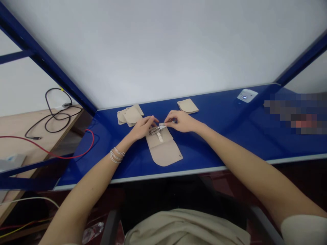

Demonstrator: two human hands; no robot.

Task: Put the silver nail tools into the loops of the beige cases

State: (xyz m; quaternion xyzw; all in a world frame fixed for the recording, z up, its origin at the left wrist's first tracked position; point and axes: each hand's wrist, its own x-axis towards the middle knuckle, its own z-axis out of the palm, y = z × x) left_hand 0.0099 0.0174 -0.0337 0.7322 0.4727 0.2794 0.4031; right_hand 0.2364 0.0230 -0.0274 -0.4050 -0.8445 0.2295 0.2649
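A beige pouch (166, 153) lies unfolded on the blue table, its rounded flap toward me. Several small shiny metal tools (154, 130) sit across its upper part, with a short pale strap (159, 136) below them. My left hand (144, 127) is closed at the pouch's upper left edge, fingertips by the tools. The thumb and fingers of my right hand (180, 120) pinch a small shiny metal tool (162, 127) at the upper right; its exact kind is too small to make out.
Several folded beige pouches (133, 115) are stacked behind my left hand. Another folded pouch (188, 105) lies behind my right hand. A white device (247, 95) with a lit ring stands at the back right. A red cable (93, 136) loops over the table's left end.
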